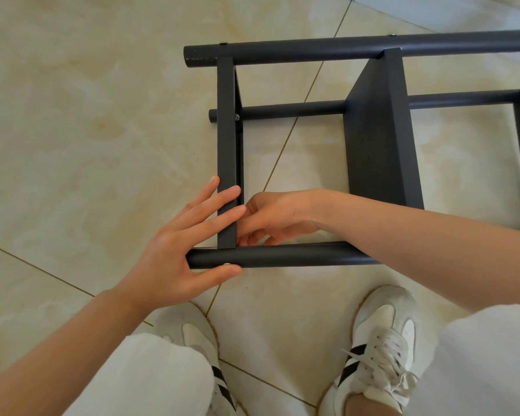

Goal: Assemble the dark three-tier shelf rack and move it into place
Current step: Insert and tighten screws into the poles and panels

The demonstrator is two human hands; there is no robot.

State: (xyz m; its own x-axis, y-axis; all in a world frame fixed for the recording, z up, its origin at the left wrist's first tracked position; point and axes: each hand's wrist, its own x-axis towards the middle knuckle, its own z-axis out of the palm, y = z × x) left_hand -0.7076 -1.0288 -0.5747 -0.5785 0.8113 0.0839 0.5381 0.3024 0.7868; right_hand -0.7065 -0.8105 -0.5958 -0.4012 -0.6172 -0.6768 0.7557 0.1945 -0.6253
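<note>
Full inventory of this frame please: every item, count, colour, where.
rack: 1, dark grey, lying on its side on the floor
poles: 3 visible, dark grey, running left to right; one far, one middle, one nearest the feet
shelves: 3 visible, dark grey, standing on edge; left end, centre, right edge of view
screws: 4 visible, silver, at pole-shelf joints
floor: beige tiles, under everything
shoes: 2, white with black stripes, bottom
trousers: white, bottom corners
left hand: fingers flat across the left-end shelf, thumb at the nearest pole
right hand: inside the frame at that corner, fingers curled; any held part hidden
</note>
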